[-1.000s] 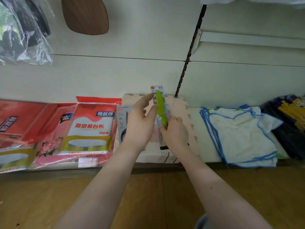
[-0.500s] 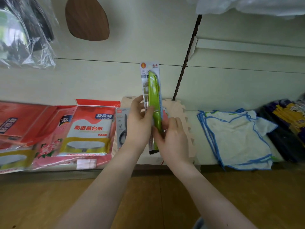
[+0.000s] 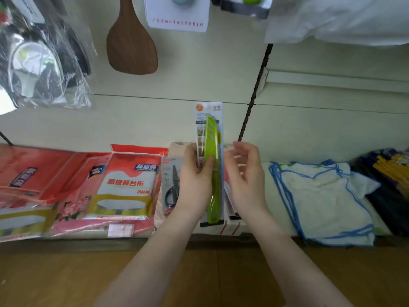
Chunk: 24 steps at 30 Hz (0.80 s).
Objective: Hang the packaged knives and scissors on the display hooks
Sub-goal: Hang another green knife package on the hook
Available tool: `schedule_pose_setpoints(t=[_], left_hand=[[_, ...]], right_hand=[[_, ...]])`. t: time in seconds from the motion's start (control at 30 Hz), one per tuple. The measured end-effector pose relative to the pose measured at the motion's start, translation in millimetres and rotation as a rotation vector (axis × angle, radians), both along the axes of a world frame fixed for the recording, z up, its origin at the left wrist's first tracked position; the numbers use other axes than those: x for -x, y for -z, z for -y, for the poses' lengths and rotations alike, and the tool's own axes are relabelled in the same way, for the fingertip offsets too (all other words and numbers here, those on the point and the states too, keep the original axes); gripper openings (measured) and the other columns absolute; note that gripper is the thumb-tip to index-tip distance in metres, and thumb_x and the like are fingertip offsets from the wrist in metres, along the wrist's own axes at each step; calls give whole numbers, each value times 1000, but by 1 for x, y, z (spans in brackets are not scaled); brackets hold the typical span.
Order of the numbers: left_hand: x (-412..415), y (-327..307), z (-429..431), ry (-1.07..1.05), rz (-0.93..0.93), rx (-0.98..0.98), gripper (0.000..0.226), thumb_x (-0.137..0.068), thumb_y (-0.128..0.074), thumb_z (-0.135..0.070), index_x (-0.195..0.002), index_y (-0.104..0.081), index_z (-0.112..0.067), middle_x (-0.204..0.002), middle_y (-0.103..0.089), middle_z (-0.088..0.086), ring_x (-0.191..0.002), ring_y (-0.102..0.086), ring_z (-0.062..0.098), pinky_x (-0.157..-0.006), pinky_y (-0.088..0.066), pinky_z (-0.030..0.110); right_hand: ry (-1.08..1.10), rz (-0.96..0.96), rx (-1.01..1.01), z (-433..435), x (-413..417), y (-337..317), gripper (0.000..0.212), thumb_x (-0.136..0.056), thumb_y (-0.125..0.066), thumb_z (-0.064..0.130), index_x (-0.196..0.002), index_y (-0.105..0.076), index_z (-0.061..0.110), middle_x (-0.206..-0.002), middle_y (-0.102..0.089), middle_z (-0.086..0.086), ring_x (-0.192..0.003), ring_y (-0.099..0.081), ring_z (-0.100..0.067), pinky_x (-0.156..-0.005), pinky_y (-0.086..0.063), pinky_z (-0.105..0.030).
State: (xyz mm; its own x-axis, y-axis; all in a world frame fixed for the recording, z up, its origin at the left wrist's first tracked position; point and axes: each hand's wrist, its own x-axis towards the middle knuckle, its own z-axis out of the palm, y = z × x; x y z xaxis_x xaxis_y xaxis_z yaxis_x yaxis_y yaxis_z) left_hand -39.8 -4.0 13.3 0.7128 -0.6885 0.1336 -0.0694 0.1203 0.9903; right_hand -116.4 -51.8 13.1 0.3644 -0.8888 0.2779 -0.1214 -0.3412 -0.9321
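A packaged green knife on a grey and white card stands upright in front of the wall panel. My left hand grips it at the middle, thumb across the green sheath. My right hand hovers just to the right of the package with fingers spread, not touching it. A packaged pair of black scissors lies on the shelf behind my left hand, partly hidden by it. More packaged items hang at the top edge of the wall.
A wooden spatula and a plastic-wrapped pan hang on the wall at upper left. Red tablecloth packs fill the shelf's left side. White cloths with blue edging and dark bundles lie at right. A slotted upright runs down the wall.
The knife package rose from shelf level to upright before the wall. My right hand has let go of it and opened beside it. The view has tilted upward.
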Motion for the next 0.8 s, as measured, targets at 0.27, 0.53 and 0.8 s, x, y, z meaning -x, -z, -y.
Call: schedule_pose_setpoints(t=[0.27, 0.53, 0.8], left_hand=[[8, -29, -10, 165, 78, 79, 18, -93, -50, -7, -110, -50, -12, -98, -64, 5, -87, -64, 6, -72, -51, 16], [0, -111, -11, 44, 246, 234, 18, -89, -53, -22, -106, -52, -19, -91, -64, -1, -82, -64, 18, -71, -53, 34], [4, -205, -15, -16, 486, 424, 48, -88, -54, 2, -114, -39, -35, -81, -48, -17, -61, -52, -6, -57, -42, 8]], right_hand=[[-162, 338, -88, 13, -18, -54, 23, -92, -52, 8, -92, -49, 31, -88, -65, 0, -80, -64, -11, -71, -52, -26], [-190, 485, 89, 5, -21, -119, 25, -90, -53, 5, -93, -50, 29, -82, -65, 6, -76, -64, -5, -74, -47, -21], [-278, 607, 254, 3, -17, -210, 16, -84, -54, 16, -94, -50, 28, -94, -66, -3, -87, -64, -13, -79, -48, -26]])
